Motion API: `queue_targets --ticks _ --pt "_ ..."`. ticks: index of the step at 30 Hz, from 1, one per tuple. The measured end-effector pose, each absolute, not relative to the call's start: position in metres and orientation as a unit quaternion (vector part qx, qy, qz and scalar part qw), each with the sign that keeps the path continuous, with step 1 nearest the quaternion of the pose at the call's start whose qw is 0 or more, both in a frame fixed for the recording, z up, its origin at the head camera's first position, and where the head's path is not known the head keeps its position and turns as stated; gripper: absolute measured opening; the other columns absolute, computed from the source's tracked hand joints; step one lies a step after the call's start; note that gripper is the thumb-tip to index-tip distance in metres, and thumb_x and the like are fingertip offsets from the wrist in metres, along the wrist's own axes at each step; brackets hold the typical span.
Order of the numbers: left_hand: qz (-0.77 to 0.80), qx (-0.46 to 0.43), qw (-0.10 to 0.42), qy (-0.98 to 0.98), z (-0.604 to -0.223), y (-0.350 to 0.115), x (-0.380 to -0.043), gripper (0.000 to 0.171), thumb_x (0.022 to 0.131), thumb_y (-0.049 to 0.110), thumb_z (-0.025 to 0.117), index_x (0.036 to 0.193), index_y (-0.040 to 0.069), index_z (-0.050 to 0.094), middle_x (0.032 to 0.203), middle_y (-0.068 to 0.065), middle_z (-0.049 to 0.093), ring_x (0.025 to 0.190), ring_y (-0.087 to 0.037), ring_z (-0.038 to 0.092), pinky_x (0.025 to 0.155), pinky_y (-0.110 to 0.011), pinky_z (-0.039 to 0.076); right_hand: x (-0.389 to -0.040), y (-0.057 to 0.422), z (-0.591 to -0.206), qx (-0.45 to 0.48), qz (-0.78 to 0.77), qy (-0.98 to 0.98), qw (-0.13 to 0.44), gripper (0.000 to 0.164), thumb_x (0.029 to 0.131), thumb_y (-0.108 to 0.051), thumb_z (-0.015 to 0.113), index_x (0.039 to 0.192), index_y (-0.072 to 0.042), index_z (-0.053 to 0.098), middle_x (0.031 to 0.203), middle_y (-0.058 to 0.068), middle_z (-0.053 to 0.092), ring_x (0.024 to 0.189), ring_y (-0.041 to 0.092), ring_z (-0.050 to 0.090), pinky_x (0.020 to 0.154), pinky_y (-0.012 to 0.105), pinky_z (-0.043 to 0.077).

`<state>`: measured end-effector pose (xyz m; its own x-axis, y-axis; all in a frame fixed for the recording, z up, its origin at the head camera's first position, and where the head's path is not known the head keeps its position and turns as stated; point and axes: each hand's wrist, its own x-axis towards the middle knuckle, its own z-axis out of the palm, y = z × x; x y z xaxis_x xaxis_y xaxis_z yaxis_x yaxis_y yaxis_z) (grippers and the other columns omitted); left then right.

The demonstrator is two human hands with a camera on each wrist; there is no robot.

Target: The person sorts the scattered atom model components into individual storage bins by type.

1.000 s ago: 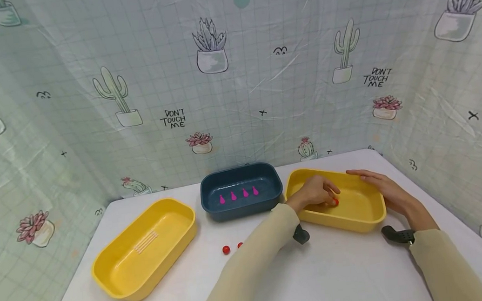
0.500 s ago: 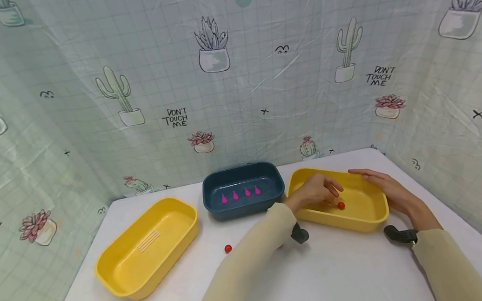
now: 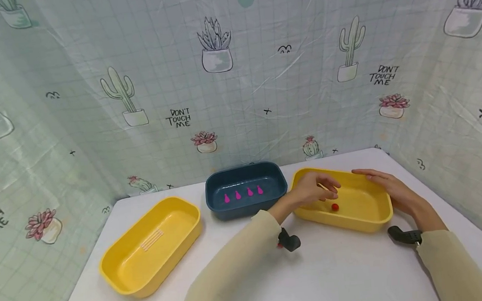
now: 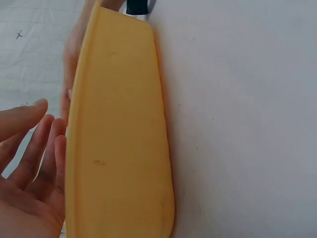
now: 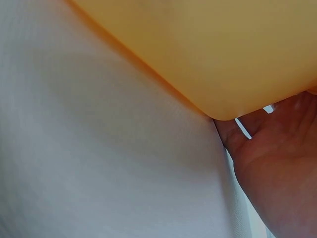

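Note:
A small red ball point(image 3: 335, 207) lies on the floor of the right yellow bin point(image 3: 364, 202). Over the left half of this bin is my left hand point(image 3: 312, 188), its fingers loosely bent and nothing between them. The left wrist view has the left hand point(image 4: 29, 173) beside the bin's rim, palm showing. At the bin's right end my right hand point(image 3: 388, 189) rests along the rim with extended fingers. From the right wrist, the right hand point(image 5: 282, 158) appears against the bin's outer wall, its fingertips hidden behind it. A second red ball point(image 3: 280, 245) peeks out beside the left wrist camera.
A dark blue bin point(image 3: 249, 211) with several pink bottle-shaped pieces point(image 3: 238, 195) stands just left, at the back. Farther left, another yellow bin point(image 3: 173, 239) holds several thin pale sticks point(image 3: 151, 240). A patterned cloth point(image 3: 246, 99) hangs behind the white table point(image 3: 337, 269).
My left hand has let go of the red ball, which has rolled a little in the bin, and drawn back slightly left. My sleeve now covers the red balls seen left on the table.

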<state>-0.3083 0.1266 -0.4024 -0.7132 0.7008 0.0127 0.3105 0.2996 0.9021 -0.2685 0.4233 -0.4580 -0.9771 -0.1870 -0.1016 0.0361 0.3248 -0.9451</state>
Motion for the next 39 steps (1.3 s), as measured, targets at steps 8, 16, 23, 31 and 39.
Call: queue_targets --ticks 8,16,23,31,39 --pt "0.554 0.320 0.163 0.751 -0.397 0.088 -0.305 0.027 0.092 0.014 0.077 0.118 0.005 0.075 0.098 -0.001 0.074 0.082 -0.015 0.068 0.073 -0.019 0.059 -0.267 0.421 -0.458 -0.046 -0.587 0.802 0.097 0.058 0.111 -0.046 0.037 0.161 -0.016 0.036 0.132 -0.032 0.052 0.115 -0.008 0.061 0.095 0.019 0.056" --pt "0.580 0.323 0.135 0.735 -0.392 0.041 -0.296 0.029 0.092 0.017 0.077 0.119 0.006 0.074 0.107 -0.009 0.075 0.084 -0.011 0.067 0.076 -0.024 0.059 -0.268 0.419 -0.459 -0.060 -0.599 0.792 0.099 0.057 0.112 -0.042 0.036 0.161 -0.014 0.035 0.134 -0.031 0.055 0.117 -0.007 0.062 0.096 0.019 0.056" --pt "0.592 0.315 0.104 0.734 -0.397 -0.005 -0.292 0.025 0.092 0.015 0.077 0.116 0.009 0.076 0.109 -0.010 0.076 0.083 -0.012 0.067 0.071 -0.023 0.058 -0.267 0.421 -0.457 -0.065 -0.599 0.792 0.102 0.057 0.112 -0.042 0.036 0.162 -0.013 0.034 0.135 -0.030 0.054 0.118 -0.006 0.062 0.096 0.020 0.056" --pt "0.581 0.278 0.094 0.759 -0.409 -0.057 -0.279 0.028 0.093 0.018 0.077 0.119 0.007 0.075 0.109 -0.006 0.077 0.092 -0.014 0.069 0.078 -0.023 0.059 -0.267 0.423 -0.457 -0.046 -0.595 0.795 0.107 0.059 0.111 -0.047 0.037 0.162 -0.017 0.034 0.132 -0.032 0.055 0.116 -0.005 0.062 0.095 0.019 0.056" --pt "0.579 0.251 0.087 0.770 -0.422 -0.094 -0.257 0.030 0.095 0.019 0.075 0.119 0.002 0.073 0.101 -0.013 0.076 0.084 -0.029 0.068 0.073 -0.023 0.059 -0.268 0.423 -0.458 -0.046 -0.594 0.796 0.107 0.059 0.111 -0.046 0.036 0.162 -0.017 0.034 0.132 -0.033 0.054 0.115 -0.007 0.062 0.094 0.018 0.056"
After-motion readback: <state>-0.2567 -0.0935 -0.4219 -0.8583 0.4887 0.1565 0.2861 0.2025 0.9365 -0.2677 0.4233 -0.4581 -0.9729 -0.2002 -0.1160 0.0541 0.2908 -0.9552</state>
